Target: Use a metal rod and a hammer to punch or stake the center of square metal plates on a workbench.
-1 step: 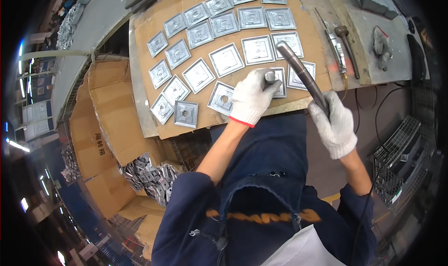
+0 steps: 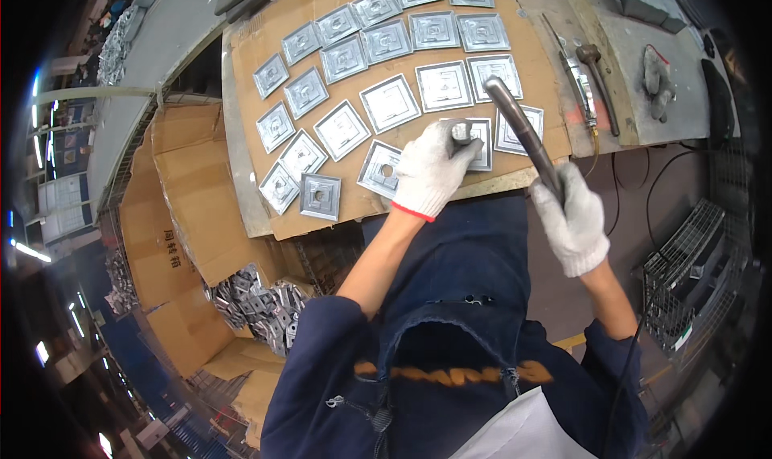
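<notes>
My right hand (image 2: 572, 224), in a white knit glove, is wrapped round the lower end of a dark metal bar (image 2: 521, 127). The bar slants up to the left, its rounded tip above the metal plates. My left hand (image 2: 434, 166), gloved with a red cuff edge, pinches a short metal rod (image 2: 461, 132), seen nearly end-on. It is over a square metal plate (image 2: 482, 143), partly covered by that hand. I cannot tell whether the rod touches the plate. Beside my left wrist lies a plate with a round hole (image 2: 378, 167).
Several square plates (image 2: 390, 102) lie in rows on the cardboard sheet (image 2: 241, 57). To the right are an air tool (image 2: 581, 85), a hammer (image 2: 597, 81) and a grey glove (image 2: 658, 85). A cardboard box (image 2: 181, 193) with small metal parts (image 2: 261, 306) stands lower left.
The bar's tip and my right hand have shifted slightly; the tip is a little lower and farther right. My left hand has moved very slightly left, still pinching the rod.
</notes>
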`<state>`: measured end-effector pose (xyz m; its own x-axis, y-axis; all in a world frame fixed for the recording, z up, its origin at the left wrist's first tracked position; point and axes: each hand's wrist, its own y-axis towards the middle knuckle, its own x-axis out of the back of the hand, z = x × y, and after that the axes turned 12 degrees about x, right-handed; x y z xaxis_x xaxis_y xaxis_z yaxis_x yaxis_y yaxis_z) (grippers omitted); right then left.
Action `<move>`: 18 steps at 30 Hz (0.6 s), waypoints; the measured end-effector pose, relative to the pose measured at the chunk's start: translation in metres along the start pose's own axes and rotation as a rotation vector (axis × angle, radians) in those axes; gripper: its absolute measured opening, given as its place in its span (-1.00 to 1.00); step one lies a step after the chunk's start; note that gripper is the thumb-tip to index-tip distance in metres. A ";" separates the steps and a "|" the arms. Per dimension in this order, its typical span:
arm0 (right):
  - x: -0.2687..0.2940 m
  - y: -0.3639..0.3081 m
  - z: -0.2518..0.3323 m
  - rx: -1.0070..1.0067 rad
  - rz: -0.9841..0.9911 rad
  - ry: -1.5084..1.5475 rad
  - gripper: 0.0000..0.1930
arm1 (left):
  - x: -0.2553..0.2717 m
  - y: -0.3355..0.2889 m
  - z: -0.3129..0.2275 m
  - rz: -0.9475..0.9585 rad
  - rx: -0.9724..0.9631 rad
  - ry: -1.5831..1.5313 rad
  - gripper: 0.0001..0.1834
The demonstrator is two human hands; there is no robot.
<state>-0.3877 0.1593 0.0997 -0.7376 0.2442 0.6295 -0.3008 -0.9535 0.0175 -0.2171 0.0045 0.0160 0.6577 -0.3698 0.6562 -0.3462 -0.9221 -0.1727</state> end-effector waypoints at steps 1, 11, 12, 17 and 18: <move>-0.010 -0.009 -0.007 -0.056 0.010 -0.009 -0.68 | 0.007 -0.002 -0.003 0.021 0.015 -0.043 -0.61; -0.052 0.001 -0.018 -0.175 0.158 -0.048 -0.59 | 0.053 0.000 0.011 0.108 0.051 -0.087 -0.69; -0.053 0.012 -0.008 -0.145 0.170 -0.082 -0.58 | 0.057 -0.001 0.015 0.109 0.052 -0.078 -0.69; -0.069 0.051 -0.025 -0.127 0.390 -0.249 -0.53 | 0.056 0.001 0.017 0.163 -0.095 -0.170 -0.69; -0.067 0.050 -0.025 -0.130 0.387 -0.251 -0.53 | 0.055 0.003 0.021 0.172 -0.064 -0.257 -0.70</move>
<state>-0.3680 0.0999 0.0393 -0.6465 -0.1903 0.7388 -0.1178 -0.9319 -0.3430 -0.1679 -0.0205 0.0361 0.7304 -0.5439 0.4131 -0.5029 -0.8376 -0.2135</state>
